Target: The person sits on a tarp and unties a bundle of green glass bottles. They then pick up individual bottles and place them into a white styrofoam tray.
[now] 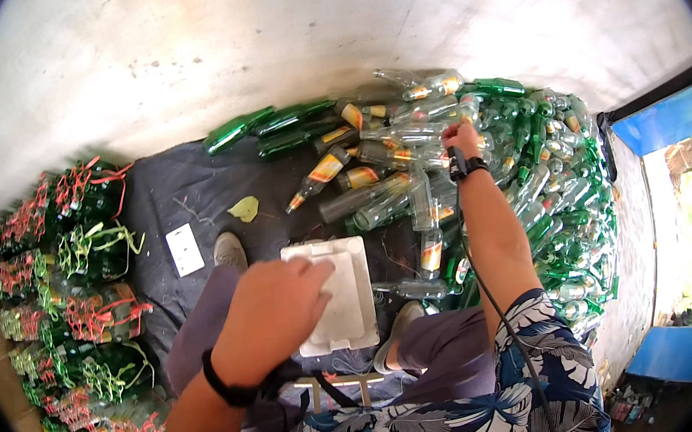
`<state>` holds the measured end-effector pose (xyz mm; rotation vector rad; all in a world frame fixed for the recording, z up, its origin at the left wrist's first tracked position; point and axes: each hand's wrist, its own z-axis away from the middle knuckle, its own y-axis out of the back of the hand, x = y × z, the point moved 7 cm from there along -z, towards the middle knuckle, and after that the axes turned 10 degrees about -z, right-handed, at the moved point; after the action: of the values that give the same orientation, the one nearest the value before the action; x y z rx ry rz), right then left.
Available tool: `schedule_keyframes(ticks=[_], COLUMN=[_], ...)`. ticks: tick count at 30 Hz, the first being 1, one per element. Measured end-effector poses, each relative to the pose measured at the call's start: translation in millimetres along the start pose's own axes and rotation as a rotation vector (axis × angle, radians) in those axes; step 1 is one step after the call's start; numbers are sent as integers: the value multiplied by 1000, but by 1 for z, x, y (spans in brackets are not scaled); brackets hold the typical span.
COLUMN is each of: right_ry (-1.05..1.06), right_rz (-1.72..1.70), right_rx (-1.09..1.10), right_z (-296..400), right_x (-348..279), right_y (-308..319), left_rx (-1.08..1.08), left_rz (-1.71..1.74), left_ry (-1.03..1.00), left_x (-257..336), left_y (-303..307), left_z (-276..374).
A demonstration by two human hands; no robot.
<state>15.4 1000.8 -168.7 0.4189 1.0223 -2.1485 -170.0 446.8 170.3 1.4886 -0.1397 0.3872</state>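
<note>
My right hand reaches into the pile of glass bottles and is closed on a clear glass bottle that points towards the wall. Around it lie more clear bottles and a few green ones. Over the white foam box lid hovers my left hand, blurred, its fingers loosely apart with nothing seen in them. The foam piece sits on the floor between my shoes. Beyond it lies a brown bottle with an orange and yellow label. A green glass bottle lies by the wall.
Bundles of bottles tied with red and light green string stand at the left. A white card and a yellow-green leaf lie on the black sheet. A large bottle heap fills the right, and a pale wall stands ahead.
</note>
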Motion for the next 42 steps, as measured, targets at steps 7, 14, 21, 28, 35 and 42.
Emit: schedule_keyframes(ticks=[7,14,21,28,35,42], right_ry=[87,306,1018,636,525,493], right_rz=[111,574,1429,1832,1954,2001], right_rx=[-177,-290,-256,-868,-1378,-1506], right_z=[129,323,435,515,558,573], right_x=[-36,-89,-67,73,151,168], right_y=[-18,-6,27,62,114,128], left_rx=[274,440,429,407,313,285], left_rz=[5,34,49,-122,-156,-112], left_ry=[231,241,263,302,268,245], left_x=[-38,-69,-59,-77,-65,-67], left_y=[0,8,14,11,4,-3], left_z=[-4,-25,-36,-38,-43,-44])
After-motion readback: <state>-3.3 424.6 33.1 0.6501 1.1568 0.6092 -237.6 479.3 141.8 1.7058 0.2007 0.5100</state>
